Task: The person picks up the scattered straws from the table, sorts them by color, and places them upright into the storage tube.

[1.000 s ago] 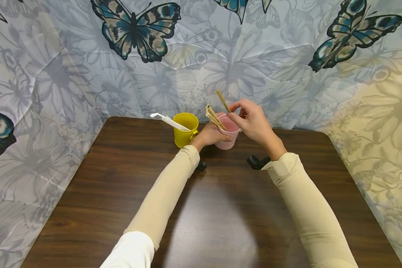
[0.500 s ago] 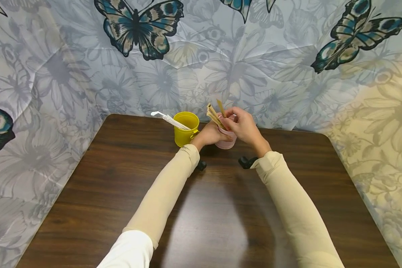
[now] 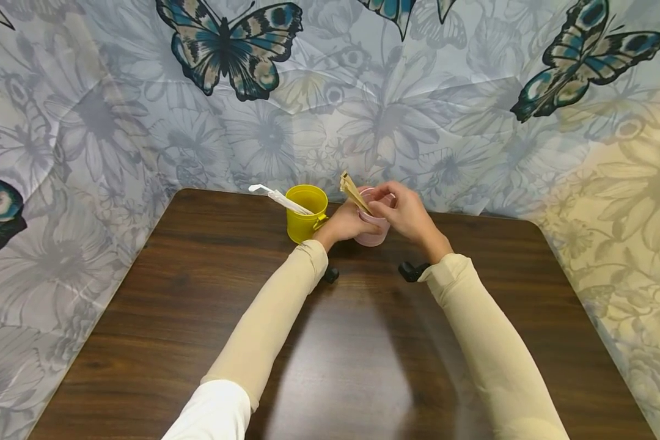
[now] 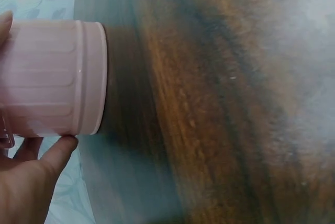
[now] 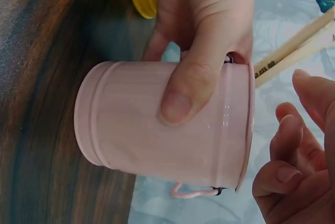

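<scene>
Near the back edge of the table, my left hand (image 3: 348, 221) grips a small pink bucket (image 5: 157, 119), thumb pressed on its side. In the left wrist view the pink bucket (image 4: 52, 77) stands upright on the wood. Several thin tan sticks (image 3: 354, 194) lean out of its mouth to the left; one bears dark print in the right wrist view, and their lower ends are hidden. My right hand (image 3: 404, 214) hovers at the bucket's right rim. Its fingers (image 5: 293, 135) are loosely bent, with nothing visible between them.
A yellow bucket (image 3: 302, 227) stands just left of my left hand, holding white wrapped sticks (image 3: 280, 198) that lean left. The brown wooden table (image 3: 170, 318) meets a butterfly-print cloth (image 3: 385, 116) behind. Black wrist cameras (image 3: 414, 271) hang under both wrists.
My right hand came left and down to the pink bucket with a tan stick, let it go there, and has since drawn slightly right. My left hand has kept its grip.
</scene>
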`<state>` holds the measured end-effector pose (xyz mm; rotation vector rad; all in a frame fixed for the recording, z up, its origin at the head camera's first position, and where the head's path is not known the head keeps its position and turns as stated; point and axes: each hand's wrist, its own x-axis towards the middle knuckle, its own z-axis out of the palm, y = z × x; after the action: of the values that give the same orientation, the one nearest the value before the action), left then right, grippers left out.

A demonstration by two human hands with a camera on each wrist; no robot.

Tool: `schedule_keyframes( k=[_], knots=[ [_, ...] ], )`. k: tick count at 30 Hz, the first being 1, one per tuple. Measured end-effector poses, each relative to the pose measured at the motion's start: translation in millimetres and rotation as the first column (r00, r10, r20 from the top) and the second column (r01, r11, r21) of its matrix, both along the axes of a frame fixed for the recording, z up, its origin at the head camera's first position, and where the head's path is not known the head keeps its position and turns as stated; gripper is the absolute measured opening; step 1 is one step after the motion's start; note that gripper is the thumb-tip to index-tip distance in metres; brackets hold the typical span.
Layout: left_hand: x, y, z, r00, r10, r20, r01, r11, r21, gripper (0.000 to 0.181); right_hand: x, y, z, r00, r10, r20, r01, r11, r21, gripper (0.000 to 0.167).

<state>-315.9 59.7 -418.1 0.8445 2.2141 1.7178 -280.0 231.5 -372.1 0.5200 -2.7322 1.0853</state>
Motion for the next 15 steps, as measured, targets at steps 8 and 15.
schedule_keyframes(
  k=[8,15],
  knots=[
    [-3.9,3.4,-21.2,0.986,0.161,-0.035,-0.163,0.985,-0.063,0.117,7.5,1.6,0.9,1.0,0.014,-0.011,-0.014,0.999,0.042,0.025],
    [11.3,2.1,6.1,0.981,0.191,-0.038,-0.193,0.98,-0.054,0.131,11.6,10.2,4.4,0.997,-0.031,-0.065,0.033,0.999,0.024,0.029]
  ],
)
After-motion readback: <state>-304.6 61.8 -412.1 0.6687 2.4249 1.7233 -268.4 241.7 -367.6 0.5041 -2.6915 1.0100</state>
